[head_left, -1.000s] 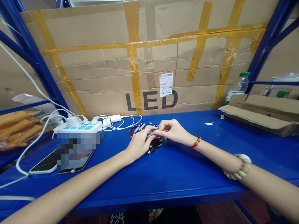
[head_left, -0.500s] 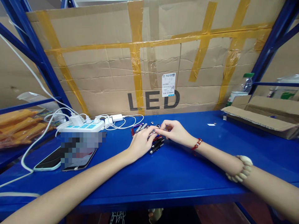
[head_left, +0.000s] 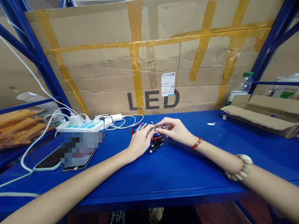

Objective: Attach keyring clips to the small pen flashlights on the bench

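My left hand (head_left: 140, 141) is closed over the pile, its fingers curled round a small silvery pen-shaped tube (head_left: 153, 130), mostly hidden. From the right, my right hand (head_left: 175, 130) meets it, thumb and forefinger pinched at the tube's near end; what lies between those fingertips is too small to make out. Under and around both hands lie several slim pen-shaped tubes: black tubes (head_left: 156, 146) in front, a red tube (head_left: 156, 138) beside them, and grey tubes (head_left: 140, 127) behind my left hand. Part of the pile is hidden by my fingers.
On the blue shelf (head_left: 187, 174), two phones (head_left: 49, 161) and a white power strip (head_left: 81, 126) with tangled cables lie at left. An open cardboard box (head_left: 261, 116) and a bottle (head_left: 240, 88) stand at right. A large taped carton (head_left: 107, 77) closes the back.
My right hand has lifted slightly and its fingers have shifted at the tube's end. My left hand stays nearly in place over the pile.
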The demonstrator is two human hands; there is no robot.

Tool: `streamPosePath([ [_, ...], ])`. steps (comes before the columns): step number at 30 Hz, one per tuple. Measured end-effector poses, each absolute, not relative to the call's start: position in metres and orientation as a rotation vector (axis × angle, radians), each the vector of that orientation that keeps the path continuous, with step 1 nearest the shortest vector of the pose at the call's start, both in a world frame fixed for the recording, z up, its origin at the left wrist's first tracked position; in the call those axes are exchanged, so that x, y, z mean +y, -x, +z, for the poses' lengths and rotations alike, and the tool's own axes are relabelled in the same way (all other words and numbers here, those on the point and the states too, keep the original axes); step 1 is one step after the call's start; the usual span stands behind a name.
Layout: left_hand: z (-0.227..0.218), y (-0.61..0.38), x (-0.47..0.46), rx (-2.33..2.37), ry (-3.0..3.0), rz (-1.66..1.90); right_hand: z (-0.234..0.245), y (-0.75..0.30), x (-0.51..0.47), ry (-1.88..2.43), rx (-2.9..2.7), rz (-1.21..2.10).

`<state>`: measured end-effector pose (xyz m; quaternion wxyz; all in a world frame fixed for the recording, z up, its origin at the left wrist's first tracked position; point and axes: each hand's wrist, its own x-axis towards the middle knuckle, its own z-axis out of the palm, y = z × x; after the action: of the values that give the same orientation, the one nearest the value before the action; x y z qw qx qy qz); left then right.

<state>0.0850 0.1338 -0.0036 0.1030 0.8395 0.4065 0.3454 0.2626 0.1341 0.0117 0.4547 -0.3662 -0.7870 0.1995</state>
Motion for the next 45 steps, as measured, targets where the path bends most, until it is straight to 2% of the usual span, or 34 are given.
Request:
streamPosePath([
  [45, -0.0057, -0.0852, 0.1374, 1.178, -2.514, 1.004, 0.0113, -0.2655, 0.1376, 0.788, -1.918, 0.552],
])
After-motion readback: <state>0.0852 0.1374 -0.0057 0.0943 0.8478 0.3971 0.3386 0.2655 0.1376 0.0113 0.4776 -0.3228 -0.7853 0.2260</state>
